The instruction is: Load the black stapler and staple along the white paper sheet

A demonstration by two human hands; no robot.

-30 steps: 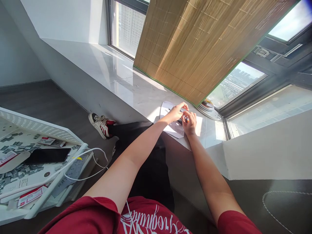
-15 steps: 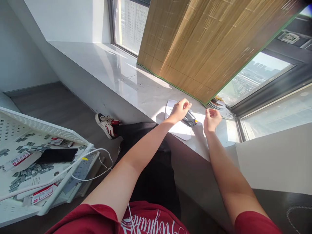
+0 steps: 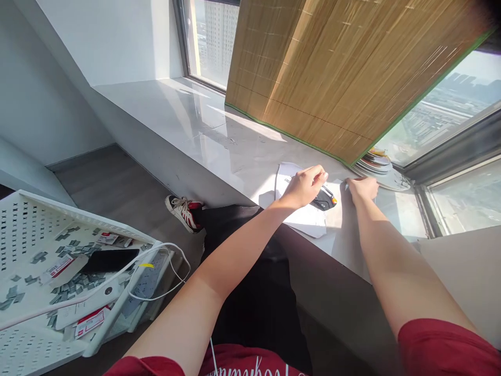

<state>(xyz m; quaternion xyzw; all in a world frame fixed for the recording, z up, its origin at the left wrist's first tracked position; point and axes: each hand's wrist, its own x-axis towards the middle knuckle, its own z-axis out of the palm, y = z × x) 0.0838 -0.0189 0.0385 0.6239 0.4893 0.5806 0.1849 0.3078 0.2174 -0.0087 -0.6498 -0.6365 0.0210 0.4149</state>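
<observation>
My left hand (image 3: 305, 185) is closed over the back of a black tool with an orange tip (image 3: 325, 199). The tool lies on white paper sheets (image 3: 309, 223) at the front of the pale stone window sill (image 3: 219, 136). Just right of the tool, my right hand (image 3: 362, 187) rests on the sill with its fingers curled together in a pinch. What they pinch is too small to name. The two hands are a short gap apart.
A bamboo blind (image 3: 332, 78) hangs over the window behind the hands. A stack of round discs (image 3: 378, 163) sits under its corner. At the left, a white perforated cart (image 3: 47, 245) holds a phone (image 3: 109, 259), a power strip (image 3: 146, 279), a white cable and several small grey pieces. A shoe (image 3: 183, 211) rests on the floor.
My right hand has come off the tool and moved to the right along the sill. My left hand stays on the tool. The view has shifted right.
</observation>
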